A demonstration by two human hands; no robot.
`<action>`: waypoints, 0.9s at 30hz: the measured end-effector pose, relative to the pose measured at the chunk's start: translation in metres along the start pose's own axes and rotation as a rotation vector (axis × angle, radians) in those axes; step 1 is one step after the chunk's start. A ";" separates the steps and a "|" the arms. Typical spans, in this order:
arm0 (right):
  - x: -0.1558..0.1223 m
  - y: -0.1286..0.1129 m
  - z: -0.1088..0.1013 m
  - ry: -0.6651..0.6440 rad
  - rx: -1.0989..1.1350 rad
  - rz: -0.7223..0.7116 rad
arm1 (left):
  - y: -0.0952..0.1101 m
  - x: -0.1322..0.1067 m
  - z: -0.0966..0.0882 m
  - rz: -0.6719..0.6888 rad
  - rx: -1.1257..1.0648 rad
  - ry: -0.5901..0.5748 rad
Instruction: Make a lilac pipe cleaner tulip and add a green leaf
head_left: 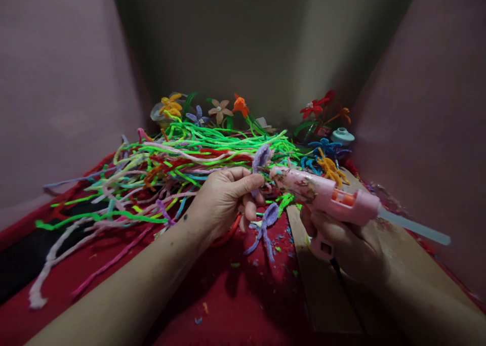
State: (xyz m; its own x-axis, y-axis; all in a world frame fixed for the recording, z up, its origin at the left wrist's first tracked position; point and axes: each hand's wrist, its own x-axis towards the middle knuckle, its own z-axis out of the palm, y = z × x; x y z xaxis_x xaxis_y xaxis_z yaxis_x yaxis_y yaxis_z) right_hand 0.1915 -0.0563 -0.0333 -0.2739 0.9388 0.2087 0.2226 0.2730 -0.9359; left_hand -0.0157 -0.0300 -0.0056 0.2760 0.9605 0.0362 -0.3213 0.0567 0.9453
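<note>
My left hand (224, 197) is closed around a lilac pipe-cleaner piece (260, 158) whose fuzzy loop sticks up above my thumb. My right hand (343, 242) grips a pink glue gun (328, 197) by its handle. The gun's nozzle points left and sits right against the lilac piece. A clear glue stick (415, 227) juts out of the gun's back end to the right. Another lilac pipe-cleaner shape (266, 224) lies on the red cloth (243, 300) just below my left fingers.
A big heap of loose pipe cleaners (170, 164), mostly green, spreads left and behind my hands. Finished pipe-cleaner flowers (228, 108) stand at the back; blue and orange ones (326, 159) and a small pale jar (342, 135) sit right. A cardboard sheet (322, 285) lies under my right hand.
</note>
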 end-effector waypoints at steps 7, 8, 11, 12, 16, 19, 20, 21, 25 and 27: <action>0.000 -0.001 -0.001 -0.014 -0.038 -0.048 | 0.000 0.000 -0.001 0.004 -0.011 -0.002; 0.000 -0.001 -0.001 -0.014 -0.038 -0.052 | 0.001 0.000 -0.001 0.002 -0.012 0.002; -0.001 0.000 -0.002 -0.034 -0.016 -0.048 | 0.001 0.000 -0.001 0.011 -0.005 0.005; -0.001 0.000 -0.002 -0.043 -0.010 -0.044 | 0.001 0.000 -0.001 0.014 -0.004 0.003; -0.001 0.003 -0.003 -0.017 -0.005 -0.048 | -0.001 0.001 -0.001 0.021 -0.012 -0.002; 0.000 0.004 -0.002 0.002 0.020 -0.020 | -0.002 0.001 -0.001 0.016 -0.019 -0.002; 0.001 0.004 -0.001 0.009 0.041 -0.008 | -0.002 0.001 -0.002 0.014 -0.020 -0.003; 0.001 0.004 -0.001 0.018 0.064 0.001 | -0.002 0.000 -0.002 0.011 -0.021 -0.007; 0.001 0.001 0.001 0.056 0.099 0.006 | -0.002 0.000 -0.002 0.000 -0.032 -0.023; 0.000 0.000 0.002 0.071 0.100 -0.006 | -0.002 0.001 -0.002 0.002 -0.033 -0.022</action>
State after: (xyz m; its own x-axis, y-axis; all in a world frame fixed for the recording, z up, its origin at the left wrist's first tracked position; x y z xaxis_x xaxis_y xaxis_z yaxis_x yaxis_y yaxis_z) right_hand 0.1898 -0.0563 -0.0340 -0.2072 0.9508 0.2302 0.1255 0.2592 -0.9576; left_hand -0.0163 -0.0292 -0.0078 0.2945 0.9546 0.0457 -0.3513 0.0636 0.9341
